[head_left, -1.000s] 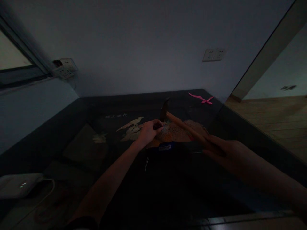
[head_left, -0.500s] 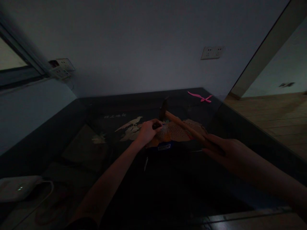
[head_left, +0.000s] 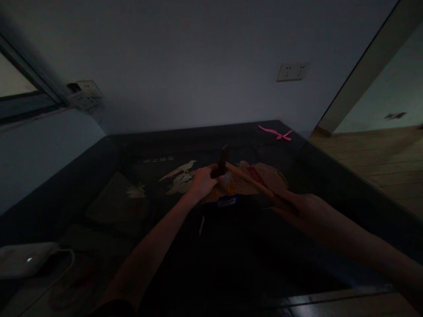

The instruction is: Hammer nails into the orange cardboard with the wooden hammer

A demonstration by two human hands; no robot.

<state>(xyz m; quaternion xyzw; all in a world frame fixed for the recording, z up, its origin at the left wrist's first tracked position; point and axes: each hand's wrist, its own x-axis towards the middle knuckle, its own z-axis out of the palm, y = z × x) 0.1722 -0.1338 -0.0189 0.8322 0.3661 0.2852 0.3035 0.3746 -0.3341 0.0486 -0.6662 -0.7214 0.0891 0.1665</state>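
My right hand point(head_left: 299, 204) is closed round the wooden handle of a hammer point(head_left: 249, 179). The dark hammer head is low, right beside the fingertips of my left hand point(head_left: 205, 179). That hand is closed in a pinch over the left part of a patterned orange-brown sheet point(head_left: 233, 185); what its fingers hold is hidden and too dark to tell. A red patch shows on the sheet under the handle. A small blue item with a pale label point(head_left: 227, 202) lies at the sheet's near edge.
A thin shiny stick point(head_left: 201, 225) lies on the dark tabletop point(head_left: 238, 251). Towards the back right is a pink ribbon point(head_left: 277, 133). A white device with a cable point(head_left: 28, 260) sits at the lower left. Behind rises a wall with a socket point(head_left: 292, 71).
The hammer head has come down towards my left fingers, and my right hand has shifted slightly left with it. My left hand stays nearly in place.
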